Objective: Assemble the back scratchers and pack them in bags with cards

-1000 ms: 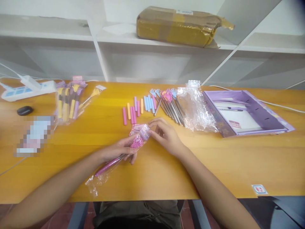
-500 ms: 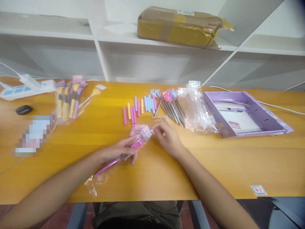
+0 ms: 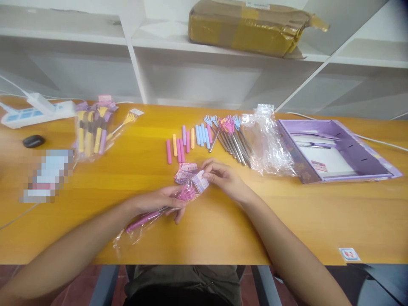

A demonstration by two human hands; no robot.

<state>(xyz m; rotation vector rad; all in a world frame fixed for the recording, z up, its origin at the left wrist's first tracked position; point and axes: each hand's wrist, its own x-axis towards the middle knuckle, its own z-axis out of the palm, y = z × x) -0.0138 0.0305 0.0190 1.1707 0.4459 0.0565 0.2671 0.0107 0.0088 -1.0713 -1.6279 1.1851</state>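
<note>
My left hand (image 3: 159,202) is closed around a pink back scratcher in a clear plastic sleeve (image 3: 149,217), which lies slantwise on the wooden table (image 3: 318,212). My right hand (image 3: 223,176) pinches the small printed header card (image 3: 200,181) at the sleeve's top end. A few similar cards (image 3: 185,172) lie just behind it. Beyond the hands lie several loose pink, yellow and blue handle grips (image 3: 186,142) and a fan of metal back scratchers (image 3: 229,136).
Empty clear sleeves (image 3: 267,144) and an open purple box (image 3: 334,153) sit to the right. A bundle of packed scratchers (image 3: 92,129), a power strip (image 3: 35,112) and a black mouse (image 3: 33,140) are at the left. White shelves with a taped parcel (image 3: 251,27) stand behind.
My right hand has closed from loose fingers into a pinch on the header card. The camera has shifted slightly; the left hand keeps its hold.
</note>
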